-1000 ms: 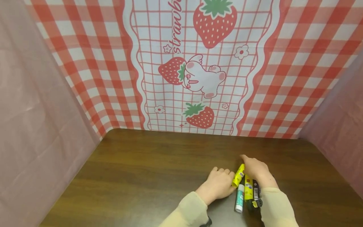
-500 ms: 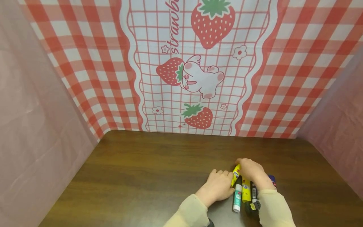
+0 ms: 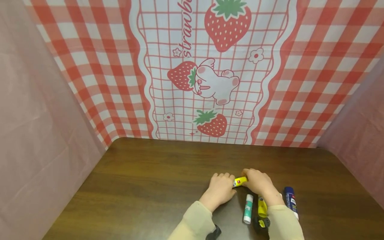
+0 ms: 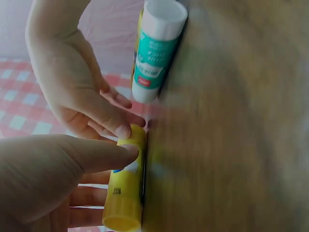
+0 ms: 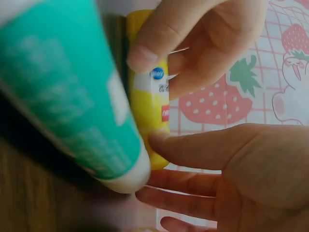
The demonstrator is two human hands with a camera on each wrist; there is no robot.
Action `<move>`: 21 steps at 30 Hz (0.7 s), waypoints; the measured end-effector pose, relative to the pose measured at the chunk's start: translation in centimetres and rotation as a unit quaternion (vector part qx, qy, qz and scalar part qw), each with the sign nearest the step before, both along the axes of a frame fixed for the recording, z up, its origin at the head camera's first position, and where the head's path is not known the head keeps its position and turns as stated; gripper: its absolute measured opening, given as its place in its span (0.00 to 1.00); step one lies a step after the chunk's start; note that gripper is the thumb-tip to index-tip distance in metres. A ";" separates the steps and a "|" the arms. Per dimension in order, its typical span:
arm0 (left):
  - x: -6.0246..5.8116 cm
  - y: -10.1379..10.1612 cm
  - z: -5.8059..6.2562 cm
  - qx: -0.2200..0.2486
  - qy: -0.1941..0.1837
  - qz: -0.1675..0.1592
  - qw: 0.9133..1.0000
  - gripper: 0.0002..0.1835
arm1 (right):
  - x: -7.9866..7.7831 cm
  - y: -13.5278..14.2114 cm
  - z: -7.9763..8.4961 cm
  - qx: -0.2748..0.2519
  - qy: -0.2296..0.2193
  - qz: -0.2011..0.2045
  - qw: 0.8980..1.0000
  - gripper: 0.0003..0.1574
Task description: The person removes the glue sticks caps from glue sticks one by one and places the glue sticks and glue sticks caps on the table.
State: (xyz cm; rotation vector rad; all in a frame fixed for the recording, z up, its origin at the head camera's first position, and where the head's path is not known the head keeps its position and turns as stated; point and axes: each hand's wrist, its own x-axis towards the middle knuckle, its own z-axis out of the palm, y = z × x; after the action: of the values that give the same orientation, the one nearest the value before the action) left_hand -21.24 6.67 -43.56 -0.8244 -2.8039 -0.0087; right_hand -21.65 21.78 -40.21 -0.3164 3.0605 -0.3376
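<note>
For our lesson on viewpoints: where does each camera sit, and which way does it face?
On the head: faces forward and down at the table; left hand, right hand, sleeves show.
On left wrist: faces the held yellow tube; both hands show.
On right wrist: faces that tube past a green tube; both hands show.
Wrist views share: yellow tube, green tube.

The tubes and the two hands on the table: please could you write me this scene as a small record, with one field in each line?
Left hand: pinches one end of a yellow tube
Right hand: pinches its other end
Held tube position: on its side, crosswise between the hands
Near the hands: green-and-white tube, untouched
Partly covered by right arm: second yellow tube
Right of right arm: dark blue tube
Surface: brown table
Backdrop: strawberry-print cloth
</note>
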 end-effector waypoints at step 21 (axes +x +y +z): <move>-2.7 -5.5 1.5 0.142 -0.020 0.025 0.989 0.08 | -1.3 -4.2 -1.2 -0.139 0.069 0.028 0.988 0.15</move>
State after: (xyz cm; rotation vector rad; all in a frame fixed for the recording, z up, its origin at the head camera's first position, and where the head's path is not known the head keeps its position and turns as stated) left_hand -23.93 1.16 -42.05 -0.6929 -2.7688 -0.4113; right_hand -22.99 17.55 -41.40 -0.4536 3.1287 -0.7735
